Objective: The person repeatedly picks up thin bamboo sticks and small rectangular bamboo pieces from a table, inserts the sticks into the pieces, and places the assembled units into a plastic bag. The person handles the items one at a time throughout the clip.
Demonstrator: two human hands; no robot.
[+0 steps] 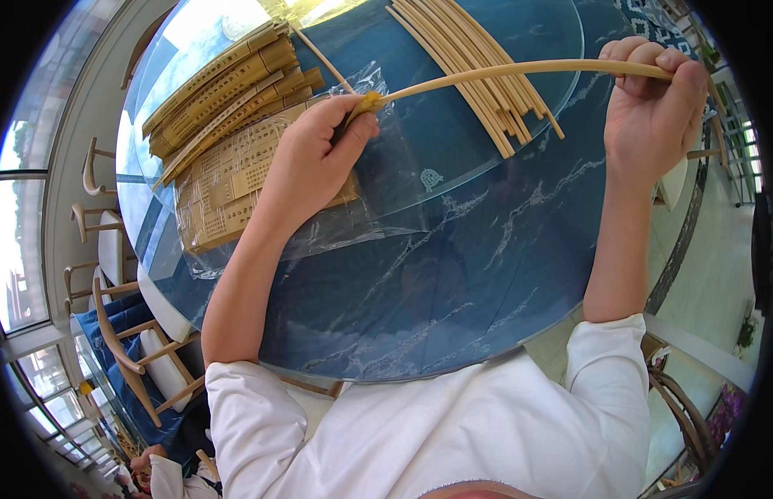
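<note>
Between my hands, above the table, runs a long pale wooden chopstick (486, 73); whether a second lies against it I cannot tell. My right hand (652, 116) grips its right end with curled fingers. Near its left end, my left hand (324, 154) pinches a gold-brown paper chopstick sleeve (370, 103), mostly hidden by the fingers. Beyond and between the hands lies a bundle of loose chopsticks (465, 66). Left of my left hand are a pile of printed sleeves with a filled look (216, 100) and flat sleeves (224, 195) on a clear plastic bag (312, 241).
The round blue marbled table (420, 291) carries a glass turntable (453, 190). A lone stick (324, 60) lies behind my left hand. Wooden chairs (154, 358) with pale seats stand at the left, by large windows. Another person's hand and white sleeve (166, 476) show at lower left.
</note>
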